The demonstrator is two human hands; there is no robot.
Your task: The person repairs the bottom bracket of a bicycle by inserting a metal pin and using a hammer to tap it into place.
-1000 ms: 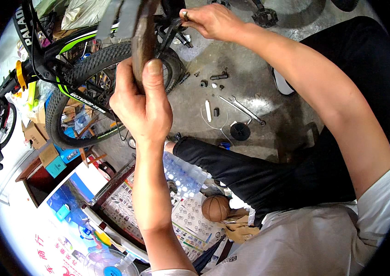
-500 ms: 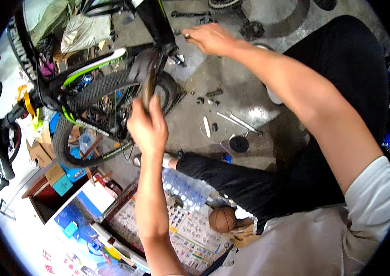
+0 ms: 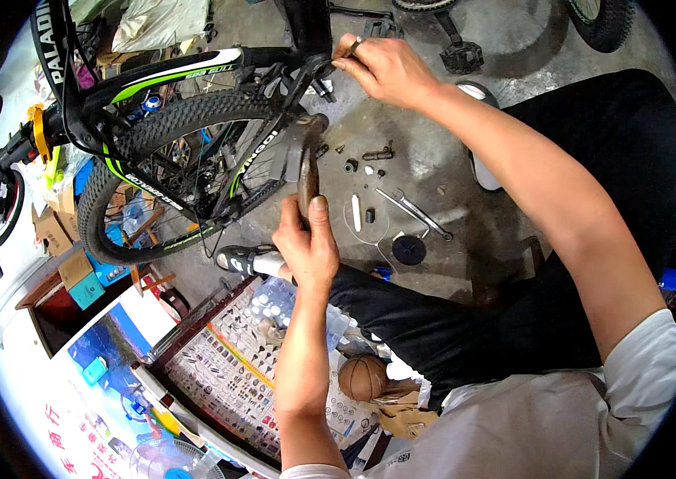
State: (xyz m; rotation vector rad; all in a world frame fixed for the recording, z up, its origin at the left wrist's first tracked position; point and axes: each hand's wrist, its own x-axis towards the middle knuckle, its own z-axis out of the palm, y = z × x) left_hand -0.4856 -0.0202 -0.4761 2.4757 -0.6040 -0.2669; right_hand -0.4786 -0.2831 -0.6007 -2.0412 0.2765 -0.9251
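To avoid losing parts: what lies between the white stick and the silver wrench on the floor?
A small black piece, and a thin wire curving past; the head view shows it.

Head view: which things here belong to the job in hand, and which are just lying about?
Likely in the job:
hammer-like tool, held in the left hand
bicycle, its frame close to the right hand
wrench on the floor, perhaps

Seemingly just lying about:
basketball
bottles in clear plastic
cardboard boxes
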